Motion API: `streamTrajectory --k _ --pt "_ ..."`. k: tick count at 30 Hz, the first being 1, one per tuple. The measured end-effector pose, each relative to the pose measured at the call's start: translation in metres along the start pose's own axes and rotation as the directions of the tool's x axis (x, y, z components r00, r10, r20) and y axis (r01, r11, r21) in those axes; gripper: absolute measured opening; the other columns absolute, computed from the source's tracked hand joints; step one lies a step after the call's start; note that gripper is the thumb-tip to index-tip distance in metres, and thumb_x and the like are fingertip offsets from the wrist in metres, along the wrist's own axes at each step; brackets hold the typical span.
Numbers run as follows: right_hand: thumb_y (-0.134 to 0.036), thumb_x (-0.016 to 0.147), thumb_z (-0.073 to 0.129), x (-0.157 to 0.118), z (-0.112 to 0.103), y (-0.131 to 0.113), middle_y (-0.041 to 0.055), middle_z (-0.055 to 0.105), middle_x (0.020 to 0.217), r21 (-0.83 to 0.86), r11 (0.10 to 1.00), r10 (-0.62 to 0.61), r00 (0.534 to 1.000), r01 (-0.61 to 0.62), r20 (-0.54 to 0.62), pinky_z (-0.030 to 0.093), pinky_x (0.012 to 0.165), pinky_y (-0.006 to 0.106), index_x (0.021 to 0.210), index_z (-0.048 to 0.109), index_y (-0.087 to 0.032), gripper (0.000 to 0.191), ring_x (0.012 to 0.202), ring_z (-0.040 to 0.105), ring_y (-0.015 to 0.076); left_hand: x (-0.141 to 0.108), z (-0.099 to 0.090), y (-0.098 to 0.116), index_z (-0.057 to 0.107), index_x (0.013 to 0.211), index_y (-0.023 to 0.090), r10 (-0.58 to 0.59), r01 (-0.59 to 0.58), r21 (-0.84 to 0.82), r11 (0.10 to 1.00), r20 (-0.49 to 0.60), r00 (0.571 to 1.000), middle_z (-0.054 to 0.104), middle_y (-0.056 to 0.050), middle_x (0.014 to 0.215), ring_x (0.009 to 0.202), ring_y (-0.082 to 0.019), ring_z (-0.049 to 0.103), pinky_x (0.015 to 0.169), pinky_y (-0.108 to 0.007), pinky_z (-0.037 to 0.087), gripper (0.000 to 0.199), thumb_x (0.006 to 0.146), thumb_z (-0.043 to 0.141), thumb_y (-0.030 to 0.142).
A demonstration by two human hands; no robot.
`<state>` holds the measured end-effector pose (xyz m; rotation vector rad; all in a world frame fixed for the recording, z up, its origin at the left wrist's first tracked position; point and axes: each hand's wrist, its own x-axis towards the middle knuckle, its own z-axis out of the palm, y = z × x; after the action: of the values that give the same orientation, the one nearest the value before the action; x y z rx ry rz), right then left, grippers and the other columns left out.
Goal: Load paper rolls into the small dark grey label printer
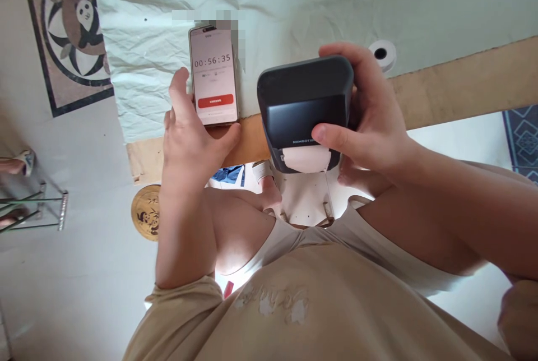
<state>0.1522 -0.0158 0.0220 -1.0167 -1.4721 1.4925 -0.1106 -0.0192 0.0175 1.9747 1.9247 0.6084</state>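
My right hand (pixel 370 109) grips a black label printer (pixel 305 103), its thumb on the front near the white lettering. A white paper label (pixel 306 159) sticks out of the printer's lower end. To the left, a phone (pixel 213 78) shows a timer and a red button on its screen. My left hand (pixel 193 125) is around the phone's lower left corner, fingers along its left side and thumb below its bottom edge. A white roll (pixel 383 56) with a dark core sits just beyond my right hand on the pale green cloth.
The pale green cloth (pixel 294 2) covers a table with a bare wooden edge (pixel 462 81). Below it are my legs and a round golden panda disc (pixel 145 212). A panda-patterned floor panel (pixel 79 24) and a metal-framed stool (pixel 37 212) are at the left.
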Motion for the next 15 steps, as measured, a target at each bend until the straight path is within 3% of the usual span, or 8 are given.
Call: streamTrajectory --k 2,5,7,8,9,11,13,15 --pt "-0.044 0.069 0.074 0.000 0.000 -0.001 -0.0003 0.058 0.087 0.013 1.000 0.003 1.000 -0.002 -0.004 0.053 0.062 0.025 0.130 0.033 -0.031 0.075 0.077 0.058 0.0108 0.002 0.000 0.003 0.028 0.139 0.043 -0.070 0.071 0.023 0.997 -0.064 0.996 0.055 -0.004 0.131 0.126 -0.034 0.051 0.106 -0.063 0.042 0.093 0.063 0.080 0.032" --pt "-0.043 0.069 0.075 -0.002 0.000 -0.002 -0.0004 0.058 0.087 0.030 1.000 -0.001 1.000 0.001 0.000 0.052 0.062 0.024 0.131 0.034 -0.030 0.075 0.077 0.057 0.0100 0.001 0.004 0.015 0.048 0.125 0.039 0.041 -0.109 -0.337 0.935 -0.201 0.979 0.050 -0.001 0.138 0.135 -0.029 0.044 0.114 -0.058 0.037 0.065 0.067 0.076 0.047" --pt "-0.046 0.071 0.073 -0.004 0.000 -0.003 -0.0008 0.058 0.089 0.041 0.999 -0.012 1.000 0.013 -0.009 0.051 0.063 0.023 0.131 0.034 -0.031 0.074 0.079 0.058 0.0100 -0.002 0.013 0.030 0.054 0.118 0.037 0.069 -0.213 -0.639 0.739 -0.243 0.968 0.055 0.002 0.132 0.132 -0.025 0.050 0.114 -0.053 0.039 0.047 0.078 0.059 0.062" --pt "-0.048 0.072 0.072 -0.005 0.001 -0.003 -0.0010 0.058 0.091 0.054 0.998 -0.029 0.999 0.030 -0.027 0.051 0.064 0.023 0.132 0.034 -0.032 0.073 0.080 0.059 0.0102 -0.004 0.019 0.039 0.054 0.118 0.035 0.083 -0.178 -0.704 0.688 -0.167 0.982 0.057 0.002 0.132 0.132 -0.023 0.051 0.111 -0.049 0.043 0.043 0.085 0.048 0.062" --pt "-0.052 0.074 0.069 -0.006 0.002 -0.003 -0.0010 0.058 0.095 0.071 0.996 -0.051 0.998 0.054 -0.049 0.052 0.065 0.023 0.132 0.034 -0.033 0.071 0.083 0.060 0.0107 -0.006 0.025 0.049 0.054 0.119 0.033 0.081 -0.069 -0.857 0.510 -0.031 0.996 0.057 0.002 0.134 0.135 -0.023 0.049 0.113 -0.047 0.043 0.041 0.088 0.044 0.059" --pt "-0.056 0.079 0.063 -0.006 0.004 -0.004 -0.0004 0.058 0.105 0.100 0.991 -0.085 0.994 0.092 -0.072 0.053 0.068 0.024 0.132 0.033 -0.033 0.065 0.089 0.060 0.0115 -0.009 0.037 0.069 0.055 0.117 0.028 0.129 0.000 -0.917 0.399 0.056 0.990 0.064 -0.003 0.124 0.134 -0.024 0.052 0.108 -0.044 0.048 0.051 0.091 0.028 0.062" --pt "-0.055 0.080 0.062 -0.007 0.006 -0.005 0.0012 0.055 0.117 0.073 0.991 -0.108 0.991 0.114 -0.074 0.054 0.071 0.024 0.131 0.033 -0.030 0.063 0.093 0.060 0.0116 -0.011 0.045 0.086 0.061 0.112 0.020 0.143 0.102 -0.980 0.170 0.127 0.981 0.064 -0.006 0.124 0.142 -0.026 0.041 0.115 -0.040 0.041 0.053 0.089 0.038 0.062" --pt "-0.054 0.080 0.062 -0.007 0.005 -0.006 0.0024 0.052 0.127 -0.026 0.992 -0.122 0.990 0.120 -0.065 0.055 0.080 0.026 0.131 0.033 -0.029 0.064 0.101 0.059 0.0125 -0.011 0.047 0.096 0.062 0.112 0.017 0.043 0.172 -0.985 0.004 0.172 0.984 0.063 -0.005 0.125 0.146 -0.027 0.034 0.119 -0.040 0.037 0.047 0.094 0.037 0.053"
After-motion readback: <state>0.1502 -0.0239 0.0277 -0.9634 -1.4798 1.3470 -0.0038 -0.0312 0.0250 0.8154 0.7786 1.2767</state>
